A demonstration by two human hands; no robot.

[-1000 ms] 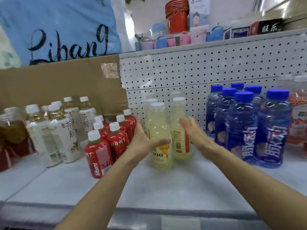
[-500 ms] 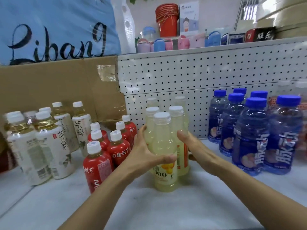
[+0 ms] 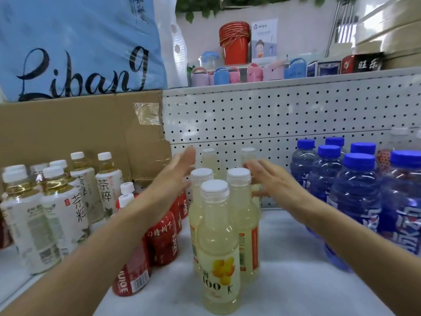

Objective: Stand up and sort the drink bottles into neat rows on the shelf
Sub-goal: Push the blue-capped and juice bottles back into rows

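— Head view: what are the hands doing?

— Both are reaching in over the shelf (image 3: pixel 284 281). The left hand (image 3: pixel 175 174) is hanging with fingers straight, its grip released, just left of the pale yellow bottles (image 3: pixel 218 242). The right hand (image 3: pixel 271 181) is likewise lying flat with fingers extended, grip released, just beside the right rear yellow bottle; I cannot tell whether it is touching.

— How many yellow ones are standing there?

— Five are showing, all upright in the middle of the shelf: one in front, two behind it, two more at the back. The front label is reading "100" beneath a yellow fruit picture.

— And to the left?

— Red bottles (image 3: pixel 161 242) with white caps, about five showing, partly hidden by the left forearm; their labels are reading "JUICE" sideways. Further left, white-labelled tea bottles (image 3: pixel 63 215), about seven, carrying Chinese characters.

— On the right?

— Blue bottles (image 3: pixel 355 208) with blue caps, six in view, with large white Chinese writing.

— Anything readable behind?

— A blue bag (image 3: pixel 79 46) reading "Liban9" in black script is sitting above a cardboard box (image 3: pixel 68 128). The pegboard (image 3: pixel 284 115) is backing the shelf, and a stack of red cups (image 3: pixel 234 45) is standing on the upper shelf.
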